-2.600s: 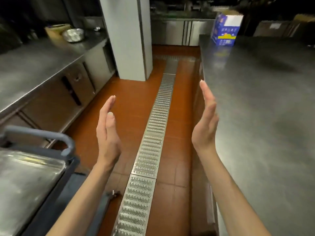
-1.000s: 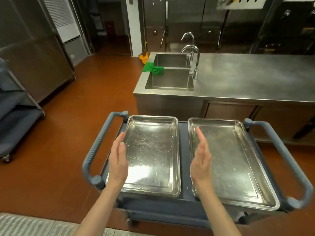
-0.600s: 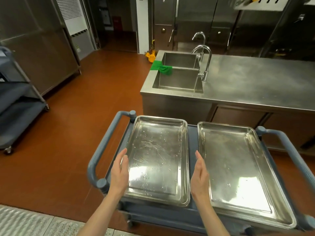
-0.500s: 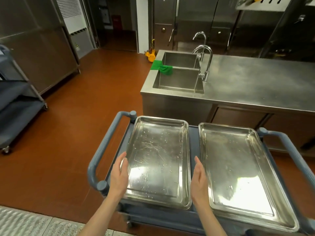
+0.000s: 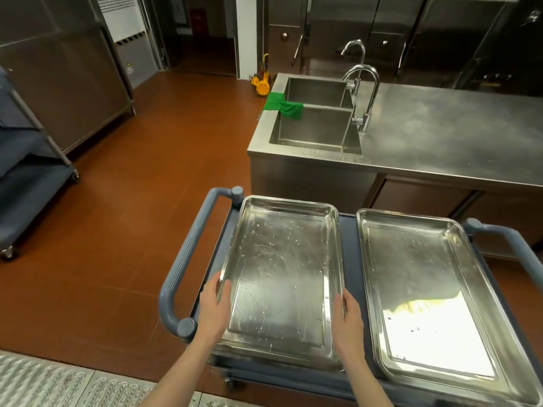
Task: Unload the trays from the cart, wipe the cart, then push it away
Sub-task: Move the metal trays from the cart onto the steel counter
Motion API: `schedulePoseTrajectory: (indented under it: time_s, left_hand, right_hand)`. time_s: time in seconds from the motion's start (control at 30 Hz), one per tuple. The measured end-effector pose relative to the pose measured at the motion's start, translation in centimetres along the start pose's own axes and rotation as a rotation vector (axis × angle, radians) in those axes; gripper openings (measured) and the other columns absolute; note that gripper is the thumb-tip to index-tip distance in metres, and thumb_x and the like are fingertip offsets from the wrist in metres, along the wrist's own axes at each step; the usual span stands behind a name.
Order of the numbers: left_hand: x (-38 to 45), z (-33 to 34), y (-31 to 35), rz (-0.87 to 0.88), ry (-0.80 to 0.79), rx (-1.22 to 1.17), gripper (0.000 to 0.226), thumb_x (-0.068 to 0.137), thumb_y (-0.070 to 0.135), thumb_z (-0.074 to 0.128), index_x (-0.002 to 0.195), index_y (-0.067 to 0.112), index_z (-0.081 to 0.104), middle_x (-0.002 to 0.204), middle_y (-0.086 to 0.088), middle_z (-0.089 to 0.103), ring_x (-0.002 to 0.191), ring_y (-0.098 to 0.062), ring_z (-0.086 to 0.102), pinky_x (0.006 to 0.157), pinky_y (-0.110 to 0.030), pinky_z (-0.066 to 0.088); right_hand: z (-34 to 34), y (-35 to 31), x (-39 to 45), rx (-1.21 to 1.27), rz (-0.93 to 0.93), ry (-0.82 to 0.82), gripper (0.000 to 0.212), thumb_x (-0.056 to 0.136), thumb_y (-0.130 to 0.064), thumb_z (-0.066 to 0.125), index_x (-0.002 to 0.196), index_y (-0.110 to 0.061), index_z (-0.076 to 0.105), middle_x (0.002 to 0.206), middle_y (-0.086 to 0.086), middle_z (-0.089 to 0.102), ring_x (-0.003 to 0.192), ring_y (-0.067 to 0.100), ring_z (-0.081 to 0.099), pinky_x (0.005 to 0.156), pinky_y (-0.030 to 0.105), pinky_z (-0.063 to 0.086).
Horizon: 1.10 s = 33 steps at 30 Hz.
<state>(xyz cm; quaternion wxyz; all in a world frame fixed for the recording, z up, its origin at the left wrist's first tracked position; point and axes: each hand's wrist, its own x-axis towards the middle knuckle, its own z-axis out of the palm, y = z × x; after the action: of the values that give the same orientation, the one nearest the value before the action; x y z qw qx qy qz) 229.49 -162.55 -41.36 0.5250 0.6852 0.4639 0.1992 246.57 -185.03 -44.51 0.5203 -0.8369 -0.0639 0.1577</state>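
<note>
Low in the frame's centre, the left tray (image 5: pixel 282 277) lies on the cart (image 5: pixel 348 248), long axis running away from the person. Left hand (image 5: pixel 214 308) and right hand (image 5: pixel 348 314) flank its long edges, fingers straight against the rims, equally near.

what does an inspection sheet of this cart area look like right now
surface: blue-grey cart top, mostly covered by two trays
job's things: left tray and right tray lie flat side by side on the cart, both empty with water droplets; green cloth draped over the sink edge
clutter: nothing seen
hands: left hand on the left tray's left rim, right hand on its right rim; whether the fingers curl under it cannot be told
cables: nothing seen
surroundings: steel counter with tap, red-brown floor, second cart at left, floor grate
</note>
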Motion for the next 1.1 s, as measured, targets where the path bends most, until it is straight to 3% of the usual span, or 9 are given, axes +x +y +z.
schedulePoseTrajectory:
  time_s: [0.07,0.17,0.3,0.33,0.47,0.6,0.73,0.9,1.1]
  left_hand:
    - [0.7,0.0,-0.6,-0.028,0.014,0.007,0.051,0.111,0.038,0.047,0.158,0.020,0.041,0.159,0.002,0.045,0.150,-0.020,0.038,0.126,-0.051,0.031]
    - [1.8,0.1,-1.0,-0.098,0.021,0.047,0.055,0.108,0.041,0.049,0.158,0.019,0.042,0.160,-0.005,0.044,0.151,-0.027,0.037,0.124,-0.057,0.033]
    - [2.8,0.0,-1.5,-0.204,-0.007,0.053,0.068,0.102,0.052,0.054,0.158,0.014,0.044,0.134,-0.024,0.057,0.119,-0.036,0.063,0.108,-0.055,0.050]
    - [2.9,0.1,-1.6,-0.214,-0.024,0.059,0.071,0.101,0.055,0.056,0.157,0.013,0.044,0.137,-0.027,0.056,0.120,-0.039,0.063,0.108,-0.055,0.050]
    - [2.5,-0.1,-1.0,-0.181,-0.009,0.074,0.069,0.102,0.049,0.061,0.155,0.009,0.041,0.159,-0.009,0.038,0.142,-0.028,0.045,0.117,-0.049,0.041]
    - [1.6,0.0,-0.4,-0.151,0.034,0.101,0.063,0.102,0.052,0.059,0.151,0.015,0.044,0.156,-0.003,0.042,0.129,-0.022,0.052,0.105,-0.043,0.044]
    - [1.3,0.2,1.3,-0.093,0.069,0.141,0.053,0.105,0.050,0.054,0.145,0.017,0.047,0.143,0.001,0.051,0.114,-0.015,0.055,0.091,-0.035,0.041]
    - [1.7,0.3,4.3,-0.050,0.125,0.107,0.028,0.105,0.046,0.054,0.125,0.026,0.054,0.119,0.006,0.059,0.105,-0.015,0.058,0.085,-0.033,0.040]
    - [1.8,2.0,6.6,0.006,0.130,0.024,0.012,0.105,0.039,0.058,0.102,0.028,0.057,0.093,0.011,0.060,0.082,-0.007,0.055,0.067,-0.024,0.039]
  right_hand:
    - [0.2,0.3,0.4,-0.016,0.009,0.035,0.057,0.108,-0.042,0.049,0.159,-0.016,0.040,0.161,0.004,0.043,0.147,0.023,0.042,0.122,0.044,0.035]
    - [0.4,0.3,1.1,-0.034,0.056,0.061,0.059,0.107,-0.039,0.053,0.159,-0.013,0.040,0.159,0.008,0.043,0.145,0.026,0.044,0.120,0.046,0.038]
    - [0.7,0.6,1.8,-0.028,0.127,0.098,0.056,0.105,-0.029,0.058,0.156,-0.009,0.044,0.148,0.011,0.050,0.135,0.028,0.051,0.114,0.048,0.044]
    - [0.8,0.7,1.9,-0.021,0.138,0.108,0.055,0.104,-0.032,0.059,0.154,-0.010,0.047,0.145,0.010,0.053,0.132,0.028,0.054,0.112,0.048,0.046]
    - [1.2,0.5,2.0,0.003,0.173,0.168,0.049,0.100,-0.041,0.063,0.140,-0.013,0.060,0.129,0.006,0.065,0.118,0.025,0.062,0.104,0.050,0.053]
    - [1.1,0.0,1.6,0.009,0.175,0.237,0.038,0.099,-0.042,0.063,0.131,-0.022,0.063,0.119,-0.002,0.067,0.105,0.020,0.064,0.092,0.048,0.057]
    - [0.6,-0.5,1.3,0.027,0.167,0.302,0.029,0.099,-0.046,0.061,0.123,-0.030,0.063,0.114,-0.008,0.067,0.101,0.017,0.066,0.090,0.050,0.058]
    - [-0.6,-2.0,1.4,0.077,0.132,0.354,0.022,0.100,-0.040,0.057,0.115,-0.027,0.065,0.104,-0.002,0.070,0.094,0.022,0.069,0.080,0.043,0.059]
    - [-3.0,-4.5,0.9,0.110,0.133,0.455,0.025,0.106,-0.034,0.055,0.123,-0.019,0.065,0.114,-0.004,0.064,0.101,0.018,0.063,0.083,0.032,0.047]
